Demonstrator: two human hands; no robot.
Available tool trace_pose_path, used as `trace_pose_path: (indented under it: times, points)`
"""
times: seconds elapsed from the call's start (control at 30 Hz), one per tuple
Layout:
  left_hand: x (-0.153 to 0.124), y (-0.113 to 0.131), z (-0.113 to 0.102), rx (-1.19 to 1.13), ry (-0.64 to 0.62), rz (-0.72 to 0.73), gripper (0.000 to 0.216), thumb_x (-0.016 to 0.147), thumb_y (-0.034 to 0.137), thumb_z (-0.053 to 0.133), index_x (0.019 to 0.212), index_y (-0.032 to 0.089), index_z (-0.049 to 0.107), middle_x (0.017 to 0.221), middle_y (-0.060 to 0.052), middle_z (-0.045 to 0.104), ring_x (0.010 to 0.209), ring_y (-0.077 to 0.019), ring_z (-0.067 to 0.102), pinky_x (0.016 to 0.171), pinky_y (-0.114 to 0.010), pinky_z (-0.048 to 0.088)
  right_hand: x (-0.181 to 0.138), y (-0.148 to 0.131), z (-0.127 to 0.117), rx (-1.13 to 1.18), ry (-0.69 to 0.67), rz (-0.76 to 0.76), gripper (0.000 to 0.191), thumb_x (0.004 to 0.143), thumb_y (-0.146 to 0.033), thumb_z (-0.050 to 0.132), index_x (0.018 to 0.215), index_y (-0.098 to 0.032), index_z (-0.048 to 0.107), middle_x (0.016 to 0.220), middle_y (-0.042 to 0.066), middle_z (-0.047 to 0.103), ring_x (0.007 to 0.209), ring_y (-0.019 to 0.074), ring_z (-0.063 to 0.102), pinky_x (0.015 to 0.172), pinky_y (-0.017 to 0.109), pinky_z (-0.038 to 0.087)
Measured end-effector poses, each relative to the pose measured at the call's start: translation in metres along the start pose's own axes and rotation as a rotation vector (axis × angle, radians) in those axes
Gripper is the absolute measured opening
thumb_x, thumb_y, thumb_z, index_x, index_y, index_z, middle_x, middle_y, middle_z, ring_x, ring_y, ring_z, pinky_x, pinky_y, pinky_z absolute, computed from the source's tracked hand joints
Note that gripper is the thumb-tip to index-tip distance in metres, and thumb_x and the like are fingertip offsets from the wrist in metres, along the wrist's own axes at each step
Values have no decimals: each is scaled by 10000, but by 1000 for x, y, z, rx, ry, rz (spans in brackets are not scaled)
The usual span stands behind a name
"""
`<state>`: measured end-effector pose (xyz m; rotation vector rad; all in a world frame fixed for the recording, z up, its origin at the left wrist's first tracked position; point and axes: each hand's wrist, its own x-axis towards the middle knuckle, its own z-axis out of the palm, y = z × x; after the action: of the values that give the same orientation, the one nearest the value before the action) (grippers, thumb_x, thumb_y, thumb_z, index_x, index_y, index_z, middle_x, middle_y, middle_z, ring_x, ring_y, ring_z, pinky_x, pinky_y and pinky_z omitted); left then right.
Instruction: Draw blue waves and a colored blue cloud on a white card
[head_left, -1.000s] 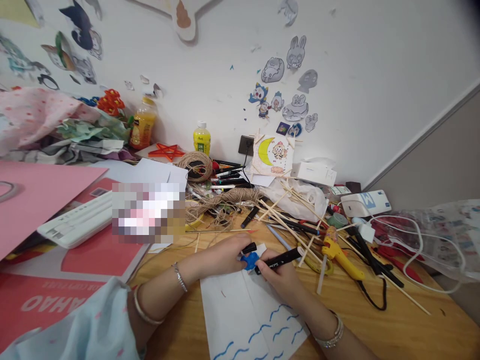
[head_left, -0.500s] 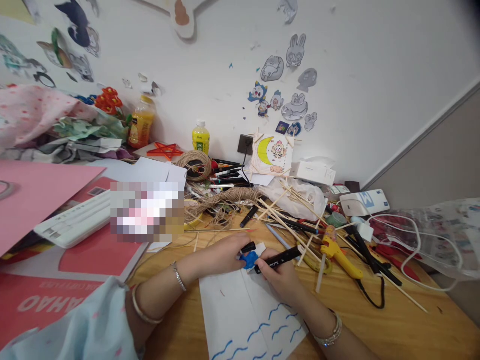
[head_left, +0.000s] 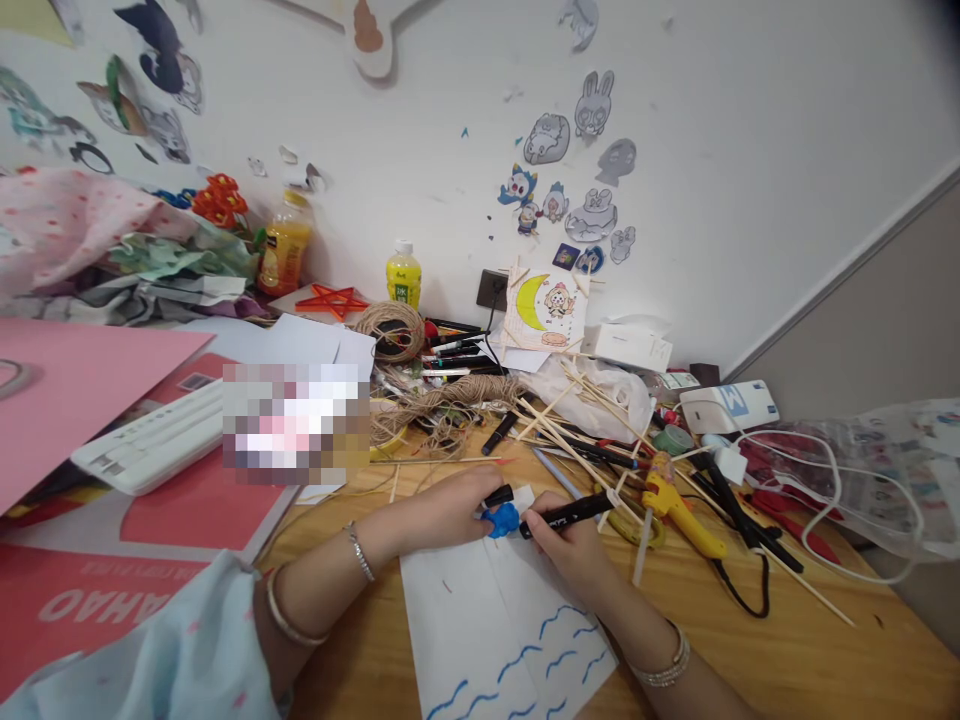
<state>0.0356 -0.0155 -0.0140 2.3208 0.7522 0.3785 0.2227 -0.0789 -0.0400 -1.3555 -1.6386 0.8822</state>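
Observation:
A black marker (head_left: pixel 576 512) is gripped in my right hand (head_left: pixel 564 550), its tip end pointing left beside a blue-coloured paper piece (head_left: pixel 502 520). My left hand (head_left: pixel 459 510) is closed on that small piece and also keeps a black marker cap (head_left: pixel 498 495) between its fingers. White shows past the piece's upper right edge. Under both hands lies a white paper sheet (head_left: pixel 461 625) with a fold down its middle and blue wavy lines across its lower part. My left fingertips are partly hidden.
Bamboo sticks (head_left: pixel 559 440), a yellow glue gun (head_left: pixel 679 510) and a white cable (head_left: pixel 829 460) crowd the right side. Twine (head_left: pixel 480 388) and several markers lie behind. A white case (head_left: pixel 150 440) rests at left, near pink paper (head_left: pixel 82 390). Two bottles stand by the wall.
My right hand has shifted slightly right with the marker, leaving more of the blue piece and the white beside it visible. My left hand stays in nearly the same place.

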Motion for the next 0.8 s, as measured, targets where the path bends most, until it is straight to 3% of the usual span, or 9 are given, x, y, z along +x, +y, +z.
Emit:
trace_pose_path:
  times: [0.8]
  points:
    - [0,3,-1,28,-5,-1,49,747,196,523,774,195,482,800,-18,538,717,-174,515,620,-244,368,0,1,0,-4,4,-13,283,799,-391,530,582,-212,495,513,-39,441,517,135,431,497,251,336]
